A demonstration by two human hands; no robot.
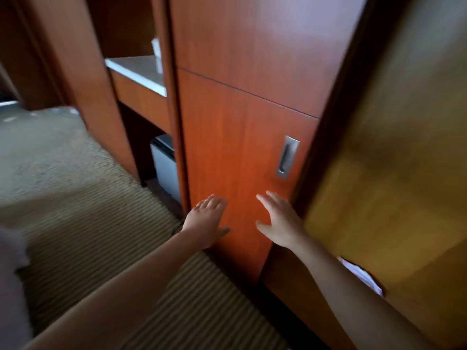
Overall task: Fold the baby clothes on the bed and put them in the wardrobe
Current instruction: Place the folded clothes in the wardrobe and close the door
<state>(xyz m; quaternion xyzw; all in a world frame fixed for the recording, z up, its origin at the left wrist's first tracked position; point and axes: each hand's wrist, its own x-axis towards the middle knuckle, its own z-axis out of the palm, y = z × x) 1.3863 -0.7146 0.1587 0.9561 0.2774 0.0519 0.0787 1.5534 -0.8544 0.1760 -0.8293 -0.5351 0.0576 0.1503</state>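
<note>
Red-brown wood fills the view ahead, and both arms reach toward it. The left grip [207, 218] is open, fingers straight and close together, palm facing the lower panel of the wardrobe door [227, 135]. The right grip [280, 221] is also open, fingers spread, just beside it on the same panel. I cannot tell whether either palm touches the wood. A recessed metal handle [288, 156] sits just above the right grip. Right of the door stands a blurred yellowish wood panel [391, 173]; a scrap of pale cloth [361, 275] shows at its lower edge, beyond the right forearm. Left of the door, a pale shelf [136, 69] sits over a grey box [166, 165]. Striped carpet [88, 223] covers the floor.
</note>
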